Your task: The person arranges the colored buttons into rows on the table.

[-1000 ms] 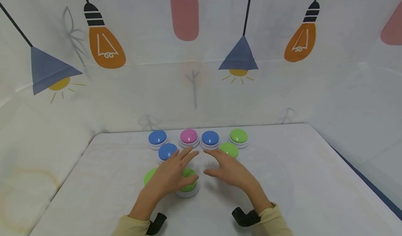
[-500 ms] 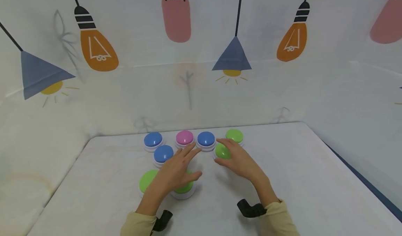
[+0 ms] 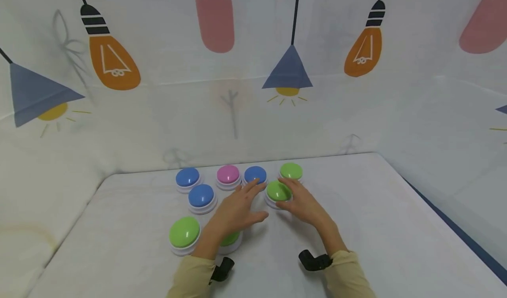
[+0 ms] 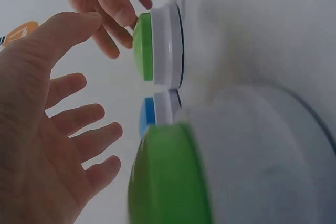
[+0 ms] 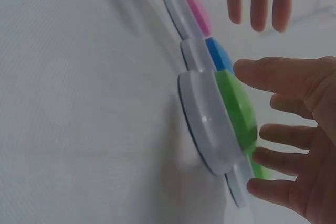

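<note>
My right hand [image 3: 305, 203] is over a green push button [image 3: 278, 190] with a white base, thumb and fingers spread about its green top. In the right wrist view the thumb [image 5: 273, 74] is close to that top; whether it touches, I cannot tell. My left hand [image 3: 235, 207] hovers with fingers apart and nothing in them, left of the same button. Its fingertips overlap the lower edge of a blue button [image 3: 253, 173] in the head view. Beneath the left wrist, another green button [image 3: 229, 240] is partly hidden; it looms large in the left wrist view.
More buttons stand on the white table [image 3: 336, 245]: a pink one [image 3: 227, 174], two blue ones [image 3: 187, 177] [image 3: 201, 196], a green one [image 3: 184, 232] at near left and a green one [image 3: 291, 171] at the back. A white printed curtain [image 3: 253, 113] hangs behind.
My right hand has come over the nearer green button on the right. The left hand has moved rightward, uncovering the near-left green button. The head view has turned slightly right.
</note>
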Demonstrator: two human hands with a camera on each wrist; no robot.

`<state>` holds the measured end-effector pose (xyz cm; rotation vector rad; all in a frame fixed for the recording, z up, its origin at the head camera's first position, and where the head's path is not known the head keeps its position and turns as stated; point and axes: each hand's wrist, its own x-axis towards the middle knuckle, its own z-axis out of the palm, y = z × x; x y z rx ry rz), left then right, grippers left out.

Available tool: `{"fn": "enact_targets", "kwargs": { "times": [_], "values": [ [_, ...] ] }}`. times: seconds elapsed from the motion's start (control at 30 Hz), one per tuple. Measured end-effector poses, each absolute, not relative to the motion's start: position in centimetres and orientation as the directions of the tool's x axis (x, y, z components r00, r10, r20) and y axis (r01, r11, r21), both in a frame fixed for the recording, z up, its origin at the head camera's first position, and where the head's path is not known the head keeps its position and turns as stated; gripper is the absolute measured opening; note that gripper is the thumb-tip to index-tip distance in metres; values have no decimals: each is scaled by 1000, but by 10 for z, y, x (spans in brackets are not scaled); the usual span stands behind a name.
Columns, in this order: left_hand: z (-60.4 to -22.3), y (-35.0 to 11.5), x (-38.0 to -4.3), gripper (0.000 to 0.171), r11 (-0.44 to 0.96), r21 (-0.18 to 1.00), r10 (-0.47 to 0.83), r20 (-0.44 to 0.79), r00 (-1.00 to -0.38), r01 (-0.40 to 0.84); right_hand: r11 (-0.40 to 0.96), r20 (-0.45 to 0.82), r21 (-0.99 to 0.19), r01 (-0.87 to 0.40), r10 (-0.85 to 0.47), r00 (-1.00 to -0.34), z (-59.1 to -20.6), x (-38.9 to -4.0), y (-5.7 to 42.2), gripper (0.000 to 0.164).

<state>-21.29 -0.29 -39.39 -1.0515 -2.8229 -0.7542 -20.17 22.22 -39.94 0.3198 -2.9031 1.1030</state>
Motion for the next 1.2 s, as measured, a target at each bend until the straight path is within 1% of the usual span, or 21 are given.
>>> {"fn": "enact_targets", "kwargs": {
  "times": [0.17, 0.4, 0.77, 0.9, 1.0, 1.2],
  "values": [
    [-397, 6, -216, 73, 671, 455, 603, 123, -788, 585, 719, 87, -669, -189, -177, -980, -409, -206, 222, 70],
    [-405, 12, -220, 72, 703, 442, 606, 40, -795, 558, 705, 86, -686, -179, -166, -982, -418, -209, 220, 75],
    [-412, 21, -223, 70, 697, 395, 625, 73, -777, 598, 746, 96, -645, -166, -137, -986, -424, -211, 218, 73],
    [-414, 24, -223, 69, 694, 382, 631, 87, -771, 611, 763, 78, -630, -145, -124, -989, -424, -211, 218, 73],
    [-415, 25, -223, 69, 696, 379, 630, 84, -772, 609, 770, 61, -625, -127, -114, -992, -424, -211, 218, 74],
    [-416, 26, -224, 69, 698, 397, 624, 72, -778, 597, 777, 69, -616, -133, -115, -991, -424, -211, 217, 72]
  ]
}}
